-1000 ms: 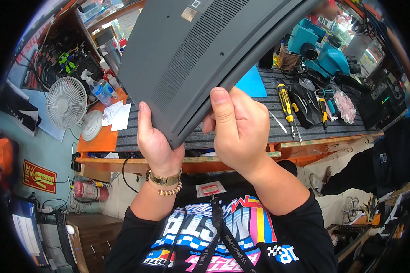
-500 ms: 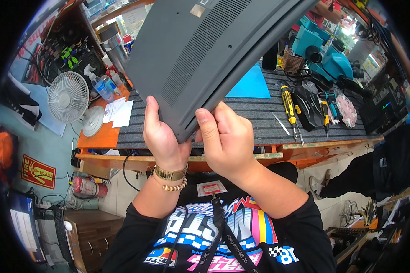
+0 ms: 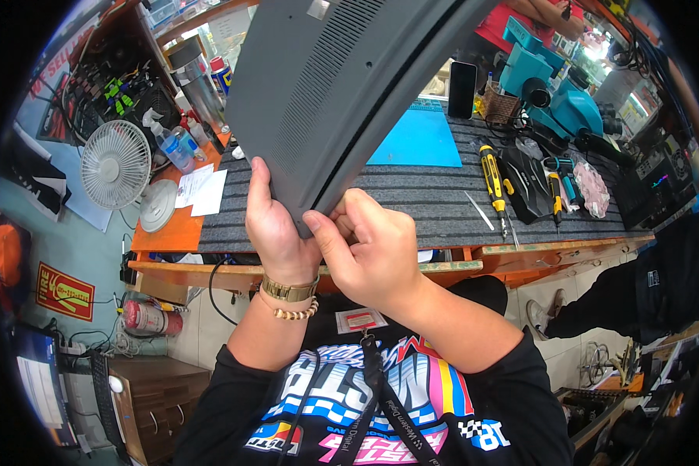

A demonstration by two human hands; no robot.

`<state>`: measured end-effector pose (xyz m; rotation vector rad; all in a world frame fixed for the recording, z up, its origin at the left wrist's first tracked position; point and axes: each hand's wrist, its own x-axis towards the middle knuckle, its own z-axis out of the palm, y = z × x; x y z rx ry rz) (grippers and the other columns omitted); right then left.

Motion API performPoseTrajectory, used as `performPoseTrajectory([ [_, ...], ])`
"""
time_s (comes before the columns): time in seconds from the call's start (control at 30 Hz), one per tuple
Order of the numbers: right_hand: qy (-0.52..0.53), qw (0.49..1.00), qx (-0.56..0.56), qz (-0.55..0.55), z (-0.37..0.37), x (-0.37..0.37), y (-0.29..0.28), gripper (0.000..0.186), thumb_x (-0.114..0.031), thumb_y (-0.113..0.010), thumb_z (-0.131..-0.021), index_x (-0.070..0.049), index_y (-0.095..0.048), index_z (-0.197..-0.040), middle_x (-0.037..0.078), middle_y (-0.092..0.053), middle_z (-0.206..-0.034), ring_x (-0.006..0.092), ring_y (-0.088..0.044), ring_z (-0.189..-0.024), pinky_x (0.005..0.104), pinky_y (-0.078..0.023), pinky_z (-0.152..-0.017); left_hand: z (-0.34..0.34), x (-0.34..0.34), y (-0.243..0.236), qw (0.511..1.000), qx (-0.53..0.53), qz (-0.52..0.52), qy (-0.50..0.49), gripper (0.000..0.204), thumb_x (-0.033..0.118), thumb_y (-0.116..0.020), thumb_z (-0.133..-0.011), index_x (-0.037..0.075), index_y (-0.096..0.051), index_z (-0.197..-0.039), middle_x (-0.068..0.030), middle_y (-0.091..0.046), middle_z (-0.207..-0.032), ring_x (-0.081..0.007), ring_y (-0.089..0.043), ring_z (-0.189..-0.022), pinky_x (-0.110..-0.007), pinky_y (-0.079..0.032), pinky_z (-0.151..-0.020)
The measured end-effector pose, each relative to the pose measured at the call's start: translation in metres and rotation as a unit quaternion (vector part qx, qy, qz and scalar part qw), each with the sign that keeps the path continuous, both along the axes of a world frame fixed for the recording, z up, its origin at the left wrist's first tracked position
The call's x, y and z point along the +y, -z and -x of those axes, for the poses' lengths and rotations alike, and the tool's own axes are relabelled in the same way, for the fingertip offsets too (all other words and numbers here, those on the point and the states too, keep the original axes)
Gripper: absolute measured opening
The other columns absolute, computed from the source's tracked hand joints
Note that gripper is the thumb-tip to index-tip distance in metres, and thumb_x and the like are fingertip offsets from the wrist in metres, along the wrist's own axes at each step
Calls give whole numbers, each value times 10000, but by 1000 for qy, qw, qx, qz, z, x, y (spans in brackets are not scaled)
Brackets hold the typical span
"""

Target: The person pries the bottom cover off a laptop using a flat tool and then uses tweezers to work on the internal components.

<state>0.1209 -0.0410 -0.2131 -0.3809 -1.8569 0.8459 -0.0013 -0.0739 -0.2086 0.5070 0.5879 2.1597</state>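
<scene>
A dark grey laptop (image 3: pixel 287 101) is held up on a slant above the bench, its vented underside facing me. My left hand (image 3: pixel 279 210) wraps round its lower corner, with the thumb on the underside and a watch and beaded bracelet on that wrist. Close beside it, my right hand (image 3: pixel 373 241) has its fingers curled, the thumb against the laptop's lower edge by the dark seam along the side. The right fingertips are partly hidden, so whether they pinch the edge or a small part there cannot be made out.
A ribbed grey mat (image 3: pixel 412 202) covers the bench, with a blue pad (image 3: pixel 423 144) on it. To the right lie a yellow screwdriver (image 3: pixel 492 182), tweezers (image 3: pixel 479 210) and a black tool case (image 3: pixel 526 186). Behind stand a phone (image 3: pixel 463 89) and a teal microscope (image 3: pixel 530 74); a white fan (image 3: pixel 116 163) is left.
The laptop has tilted and shifted left, baring the phone behind it. My right hand has slid left and slightly down along its edge, nearer my left hand.
</scene>
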Motion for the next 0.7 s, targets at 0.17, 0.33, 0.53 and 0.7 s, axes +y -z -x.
performPoseTrajectory([
  [0.17,-9,999,5,-43,2,8,-7,286,-148,-768,-953,-24,-580,-778,143,-622,-604,314,-668,-506,386,-491,-467,3,-2,-3,999,-10,-32,33,466,435,-406,-1157,37,-606,-1296,-116,-735,-1105,-208,-729,-849,-347,-600,-691],
  [0.33,15,996,-10,-93,-2,6,-13,282,-135,-749,-963,-27,-581,-764,162,-626,-618,339,-658,-514,399,-491,-469,14,-3,4,987,-37,-126,96,548,450,-372,-1164,-6,-550,-1409,-166,-696,-1301,-290,-714,-1139,-435,-570,-1006],
  [0.53,-81,996,4,-30,-13,22,-42,335,-172,-616,-1090,0,-615,-803,175,-609,-620,336,-656,-542,399,-483,-506,14,-1,3,999,-30,-17,31,430,441,-449,-1140,89,-621,-1317,-56,-752,-1117,-165,-739,-834,-281,-591,-649],
  [0.7,-57,998,7,10,-16,31,-65,285,-181,-689,-1052,31,-685,-861,127,-663,-626,202,-611,-493,312,-458,-489,8,2,-1,998,-48,26,9,425,438,-441,-1137,91,-619,-1306,-52,-749,-1157,-161,-745,-912,-293,-611,-694],
])
